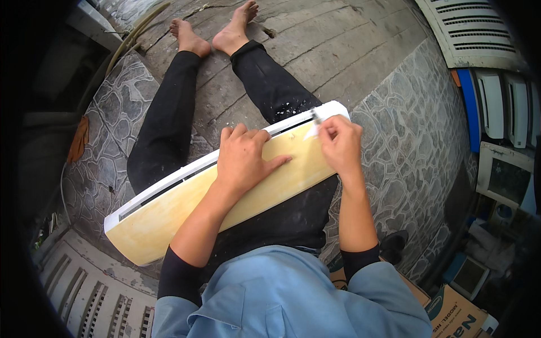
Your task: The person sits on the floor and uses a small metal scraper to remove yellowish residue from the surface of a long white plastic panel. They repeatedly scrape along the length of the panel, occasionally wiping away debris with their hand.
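A long air-conditioner front cover [203, 192] lies slantwise across my lap, its broad face yellowed and its slotted rim white. My left hand [243, 158] presses on the middle of the face; its fingers reach the slotted rim and the thumb stretches out over the yellow surface. Near the right end, my right hand [341, 141] pinches a small thin tool [315, 117], probably a blade; its dark tip is blurred. Beside that hand a pale white patch [312, 131] shows on the yellow face. White flakes [289, 110] are scattered on my trouser leg beyond the rim.
My legs stretch over grey planks [338, 50] and stone-patterned flooring [393, 126]. Slatted plastic panels [473, 31] stand at upper right, with white appliance casings [492, 105] below. Cardboard boxes [456, 312] sit at lower right. A slatted chair [97, 287] is at lower left.
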`<state>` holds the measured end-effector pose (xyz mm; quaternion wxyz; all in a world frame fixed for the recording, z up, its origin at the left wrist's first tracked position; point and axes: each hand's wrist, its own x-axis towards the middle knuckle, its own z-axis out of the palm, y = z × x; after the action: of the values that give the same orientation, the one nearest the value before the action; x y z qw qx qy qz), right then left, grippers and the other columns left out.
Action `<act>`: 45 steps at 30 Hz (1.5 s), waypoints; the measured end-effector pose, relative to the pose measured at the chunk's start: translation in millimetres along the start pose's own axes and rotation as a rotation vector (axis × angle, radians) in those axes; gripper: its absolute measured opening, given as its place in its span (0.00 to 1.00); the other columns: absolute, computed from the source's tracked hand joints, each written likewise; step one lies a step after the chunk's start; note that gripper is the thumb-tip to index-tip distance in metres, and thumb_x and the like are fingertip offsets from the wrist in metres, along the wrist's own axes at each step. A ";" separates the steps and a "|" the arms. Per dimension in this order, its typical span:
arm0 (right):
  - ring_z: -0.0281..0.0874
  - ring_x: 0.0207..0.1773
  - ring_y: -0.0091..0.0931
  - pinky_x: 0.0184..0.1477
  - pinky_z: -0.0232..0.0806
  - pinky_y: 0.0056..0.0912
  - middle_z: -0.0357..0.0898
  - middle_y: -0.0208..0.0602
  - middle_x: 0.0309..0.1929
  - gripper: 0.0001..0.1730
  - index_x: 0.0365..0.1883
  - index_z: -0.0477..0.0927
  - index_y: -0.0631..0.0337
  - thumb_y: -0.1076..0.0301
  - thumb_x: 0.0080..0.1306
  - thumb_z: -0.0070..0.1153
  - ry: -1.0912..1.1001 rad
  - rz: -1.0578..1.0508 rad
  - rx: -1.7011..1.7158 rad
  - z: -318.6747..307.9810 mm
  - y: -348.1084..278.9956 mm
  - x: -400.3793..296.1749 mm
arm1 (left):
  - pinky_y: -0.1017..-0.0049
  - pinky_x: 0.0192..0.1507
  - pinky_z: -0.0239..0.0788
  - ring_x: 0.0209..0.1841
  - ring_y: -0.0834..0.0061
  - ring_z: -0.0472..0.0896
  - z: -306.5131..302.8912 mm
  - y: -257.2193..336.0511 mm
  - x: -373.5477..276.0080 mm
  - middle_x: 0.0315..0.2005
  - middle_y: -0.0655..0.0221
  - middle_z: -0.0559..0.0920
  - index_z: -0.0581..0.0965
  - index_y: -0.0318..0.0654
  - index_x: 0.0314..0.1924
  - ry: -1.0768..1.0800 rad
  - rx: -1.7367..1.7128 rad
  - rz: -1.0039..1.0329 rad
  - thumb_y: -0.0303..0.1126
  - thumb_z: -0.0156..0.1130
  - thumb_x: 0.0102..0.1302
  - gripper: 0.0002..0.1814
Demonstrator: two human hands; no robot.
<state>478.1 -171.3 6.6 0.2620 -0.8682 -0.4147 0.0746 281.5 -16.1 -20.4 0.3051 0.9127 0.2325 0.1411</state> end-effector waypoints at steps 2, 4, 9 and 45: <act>0.81 0.40 0.37 0.53 0.61 0.46 0.80 0.33 0.31 0.08 0.28 0.79 0.55 0.74 0.66 0.65 0.186 0.192 -0.151 -3.9 21.7 8.1 | 0.62 0.54 0.66 0.42 0.62 0.81 -1.9 2.3 2.0 0.34 0.66 0.91 0.90 0.39 0.38 0.011 0.010 0.004 0.61 0.86 0.53 0.31; 0.82 0.40 0.37 0.53 0.61 0.46 0.81 0.33 0.31 0.07 0.29 0.80 0.55 0.73 0.66 0.65 0.154 -0.063 -0.181 5.2 9.8 -1.3 | 0.62 0.54 0.66 0.42 0.62 0.81 -0.6 0.8 1.3 0.34 0.67 0.91 0.90 0.38 0.38 -0.003 0.016 -0.004 0.61 0.86 0.53 0.31; 0.81 0.42 0.38 0.53 0.61 0.45 0.80 0.33 0.32 0.07 0.29 0.79 0.55 0.73 0.67 0.64 -0.007 -0.096 -0.010 1.4 -3.2 -8.7 | 0.61 0.54 0.66 0.43 0.63 0.82 2.4 -1.4 0.1 0.33 0.64 0.91 0.90 0.40 0.39 -0.013 0.008 -0.007 0.63 0.84 0.55 0.31; 0.82 0.42 0.38 0.54 0.59 0.48 0.81 0.32 0.32 0.07 0.30 0.80 0.54 0.73 0.67 0.65 0.008 -0.138 -0.032 22.4 -26.2 -30.6 | 0.61 0.54 0.66 0.42 0.62 0.82 2.1 0.4 -0.4 0.32 0.65 0.89 0.89 0.37 0.40 0.010 0.047 0.009 0.62 0.85 0.54 0.33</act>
<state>432.8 -172.1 -1.6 0.2540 -0.8419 -0.4739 0.0463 282.1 -17.6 -21.8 0.2819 0.9199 0.2332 0.1413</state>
